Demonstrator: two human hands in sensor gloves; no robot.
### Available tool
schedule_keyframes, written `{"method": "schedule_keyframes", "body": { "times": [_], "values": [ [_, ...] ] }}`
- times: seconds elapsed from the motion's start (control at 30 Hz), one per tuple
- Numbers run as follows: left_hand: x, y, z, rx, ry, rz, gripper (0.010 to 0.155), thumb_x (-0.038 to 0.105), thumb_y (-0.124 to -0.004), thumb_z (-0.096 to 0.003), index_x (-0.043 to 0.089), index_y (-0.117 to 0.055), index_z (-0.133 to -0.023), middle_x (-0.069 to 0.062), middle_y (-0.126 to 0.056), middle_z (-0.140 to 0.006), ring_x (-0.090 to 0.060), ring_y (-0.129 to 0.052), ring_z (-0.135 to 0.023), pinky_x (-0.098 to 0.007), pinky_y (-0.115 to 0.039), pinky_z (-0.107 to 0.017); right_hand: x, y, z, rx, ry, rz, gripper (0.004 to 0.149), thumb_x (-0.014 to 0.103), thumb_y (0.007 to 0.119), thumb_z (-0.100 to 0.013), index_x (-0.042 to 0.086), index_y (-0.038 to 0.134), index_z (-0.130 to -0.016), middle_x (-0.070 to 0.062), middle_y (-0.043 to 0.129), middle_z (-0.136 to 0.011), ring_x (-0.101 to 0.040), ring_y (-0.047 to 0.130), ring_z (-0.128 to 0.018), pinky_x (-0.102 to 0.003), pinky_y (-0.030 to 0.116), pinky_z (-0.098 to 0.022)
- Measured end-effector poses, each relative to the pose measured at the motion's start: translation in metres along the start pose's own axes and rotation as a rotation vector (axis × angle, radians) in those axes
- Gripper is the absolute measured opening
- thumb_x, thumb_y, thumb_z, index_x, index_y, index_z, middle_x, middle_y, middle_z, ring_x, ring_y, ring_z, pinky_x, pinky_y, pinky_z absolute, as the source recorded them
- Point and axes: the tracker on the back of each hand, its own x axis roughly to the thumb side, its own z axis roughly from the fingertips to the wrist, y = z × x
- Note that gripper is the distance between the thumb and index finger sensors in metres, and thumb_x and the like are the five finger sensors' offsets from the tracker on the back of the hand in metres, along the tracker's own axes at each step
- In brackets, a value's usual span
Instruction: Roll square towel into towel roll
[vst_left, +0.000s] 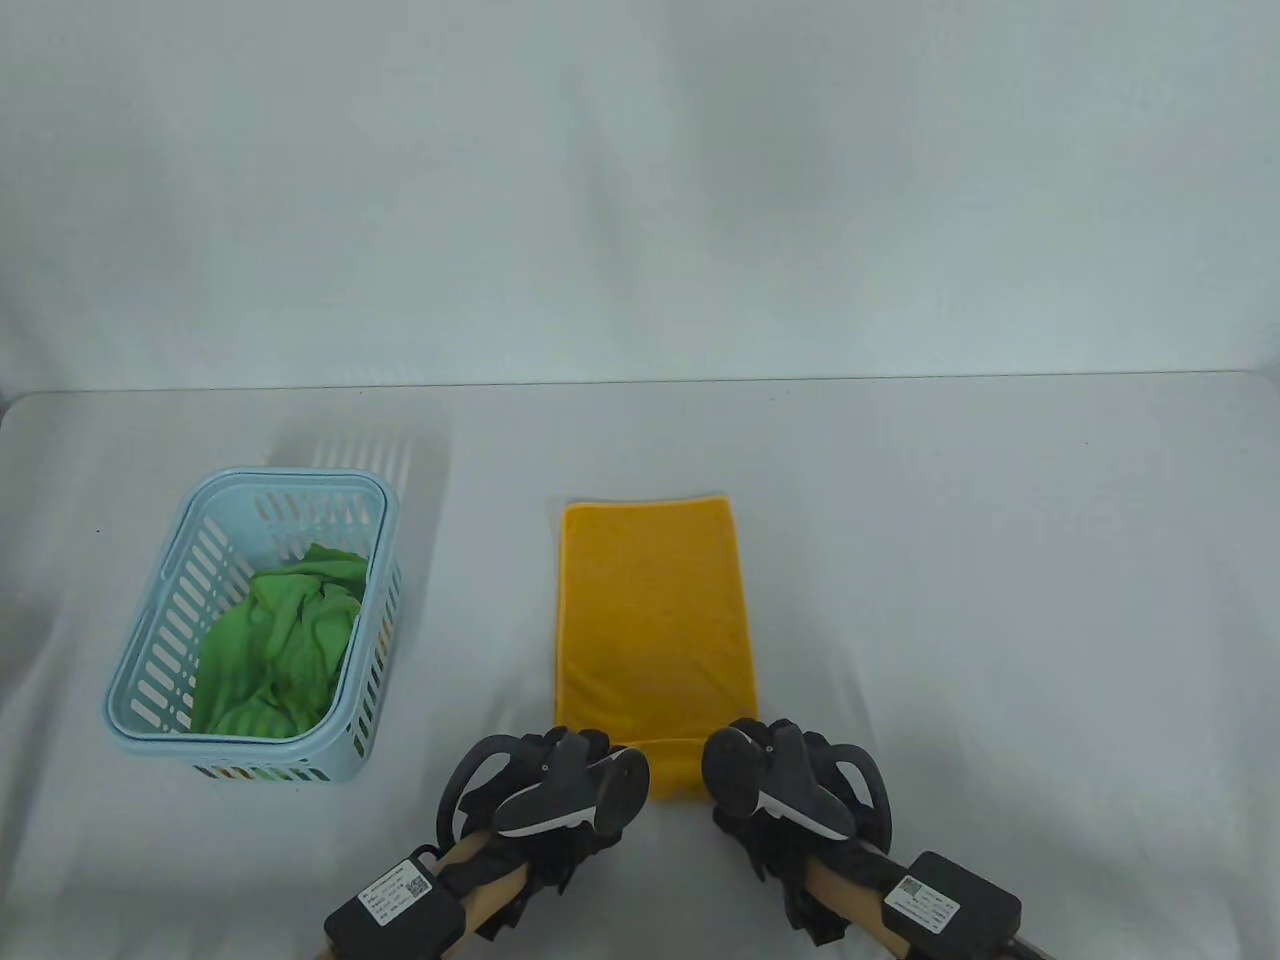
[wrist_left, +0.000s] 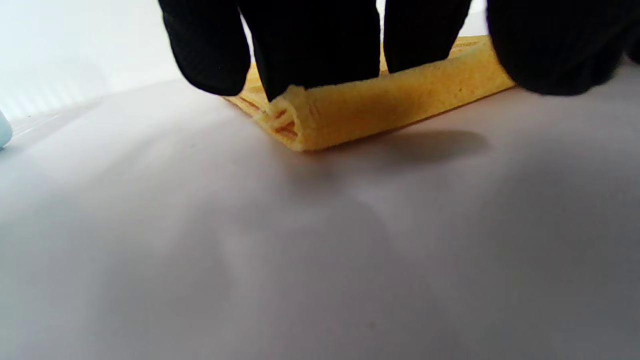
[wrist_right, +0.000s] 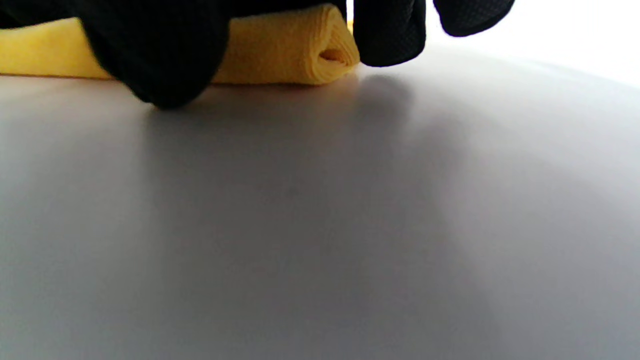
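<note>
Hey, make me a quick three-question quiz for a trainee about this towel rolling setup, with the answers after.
1. True or false: the yellow towel is rolled up all the way.
2. What lies in the blue basket? A) a green cloth B) a sponge C) nothing
3. Which end of the towel are the left hand and right hand working on?

Key
1. False: only its near end is rolled; the rest lies flat.
2. A, the green cloth.
3. The near end, one hand at each corner.
</note>
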Motion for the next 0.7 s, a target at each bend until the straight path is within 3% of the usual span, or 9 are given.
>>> {"method": "schedule_keyframes", "body": {
  "times": [0.27,0.5,0.7],
  "values": [
    [-0.004,-0.004,0.0,0.001,0.02,-0.008,0.08,0.057,-0.077,-0.0328,0.036,-0.049,-0.105,0.005,-0.055,-0.11,-0.021,-0.07,-0.098,-0.049,-0.065,-0.073,0.005,-0.001,0.001,-0.1,-0.017,0.053,0.049,0.038,0.079,-0.036,0.028,0.072,-0.084,0.003,0.074,-0.095,-0.03,0.081,-0.086,-0.054,0.066,-0.065],
    [-0.015,-0.008,-0.005,0.0,0.062,0.004,0.081,0.057,-0.077,-0.033,0.039,-0.044,-0.104,0.008,-0.051,-0.11,-0.018,-0.067,-0.098,-0.049,-0.063,-0.075,-0.011,-0.011,-0.006,-0.071,0.013,-0.116,0.048,0.041,0.077,-0.035,0.03,0.078,-0.082,0.005,0.083,-0.091,-0.028,0.088,-0.083,-0.052,0.071,-0.062],
    [-0.024,-0.004,-0.008,0.021,0.092,0.044,0.07,0.046,-0.077,-0.0382,0.04,-0.051,-0.102,0.011,-0.06,-0.107,-0.015,-0.075,-0.095,-0.048,-0.066,-0.075,-0.025,-0.016,-0.012,-0.031,0.045,-0.253,0.048,0.043,0.076,-0.035,0.032,0.08,-0.082,0.006,0.086,-0.09,-0.027,0.088,-0.082,-0.051,0.072,-0.061]
  ]
}}
